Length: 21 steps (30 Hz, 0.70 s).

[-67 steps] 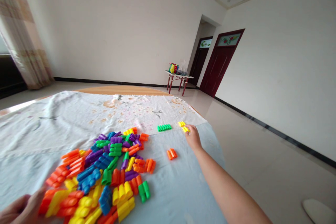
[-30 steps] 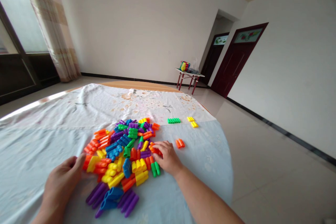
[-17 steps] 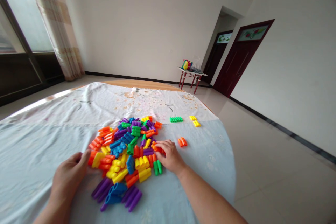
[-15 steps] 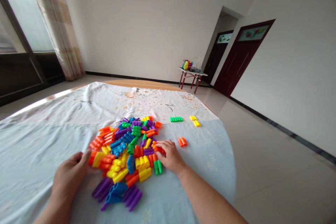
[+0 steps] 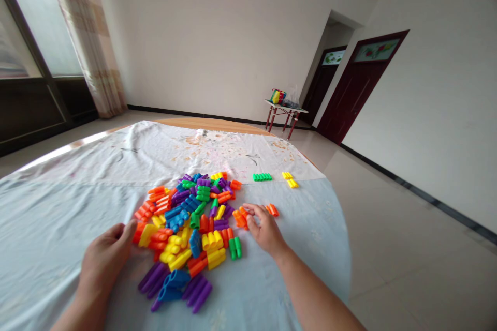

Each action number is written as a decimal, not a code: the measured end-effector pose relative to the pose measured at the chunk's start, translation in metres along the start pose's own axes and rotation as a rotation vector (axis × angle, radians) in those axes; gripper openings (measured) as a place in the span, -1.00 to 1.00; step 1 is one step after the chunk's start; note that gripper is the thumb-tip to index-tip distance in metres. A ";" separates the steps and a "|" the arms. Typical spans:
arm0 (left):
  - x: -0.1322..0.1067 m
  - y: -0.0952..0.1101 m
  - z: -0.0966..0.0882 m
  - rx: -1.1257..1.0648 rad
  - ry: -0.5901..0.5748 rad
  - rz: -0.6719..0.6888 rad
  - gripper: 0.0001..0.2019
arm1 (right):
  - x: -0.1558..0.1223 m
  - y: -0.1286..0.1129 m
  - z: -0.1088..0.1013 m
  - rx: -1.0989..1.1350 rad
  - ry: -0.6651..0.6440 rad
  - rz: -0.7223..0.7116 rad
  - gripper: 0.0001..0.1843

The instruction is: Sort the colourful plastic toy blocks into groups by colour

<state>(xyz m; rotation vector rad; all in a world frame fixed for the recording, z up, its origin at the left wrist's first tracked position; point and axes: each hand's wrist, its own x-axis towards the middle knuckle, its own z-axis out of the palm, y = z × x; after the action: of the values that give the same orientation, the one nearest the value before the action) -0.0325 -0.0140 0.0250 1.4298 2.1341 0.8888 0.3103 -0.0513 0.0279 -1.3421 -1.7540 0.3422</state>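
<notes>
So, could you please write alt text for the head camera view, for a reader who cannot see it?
A person's right hand grips an orange block at the edge of a pile of colourful plastic blocks on a pale cloth, while the left hand rests against the pile's other side. Beyond the pile lie separate green blocks, yellow blocks and orange blocks.

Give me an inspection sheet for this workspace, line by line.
Surface: pale cloth over a round table, stained at the far side.
Job's things: orange block in the right hand; block pile on the cloth.
Clutter: green blocks, yellow blocks, orange pair set apart.
Hands: left hand rests at the pile's edge.
Cables: nothing seen.
Surroundings: small table, dark doors, curtain.
</notes>
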 end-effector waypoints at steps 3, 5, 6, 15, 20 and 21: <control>0.000 0.000 -0.001 -0.005 -0.007 -0.006 -0.59 | -0.007 -0.003 -0.014 0.044 -0.086 0.045 -0.67; 0.000 0.002 -0.001 -0.002 -0.011 -0.004 -0.60 | -0.013 -0.004 -0.019 0.030 -0.151 0.060 -0.71; 0.000 0.002 -0.001 0.001 -0.010 0.001 -0.60 | -0.015 -0.004 -0.020 -0.004 -0.176 0.058 -0.72; 0.001 0.000 0.000 0.006 -0.004 0.008 -0.57 | -0.017 -0.011 -0.025 -0.208 -0.216 0.056 -0.77; 0.004 -0.002 0.001 0.004 -0.030 -0.013 -0.57 | -0.021 -0.022 -0.023 -0.227 -0.286 0.073 -0.66; 0.003 -0.002 0.000 -0.003 -0.035 -0.018 -0.57 | -0.020 -0.022 -0.024 -0.210 -0.279 0.072 -0.66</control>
<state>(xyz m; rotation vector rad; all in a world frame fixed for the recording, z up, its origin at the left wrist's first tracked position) -0.0349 -0.0114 0.0235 1.4124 2.1158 0.8541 0.3157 -0.0840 0.0471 -1.5697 -2.0201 0.4106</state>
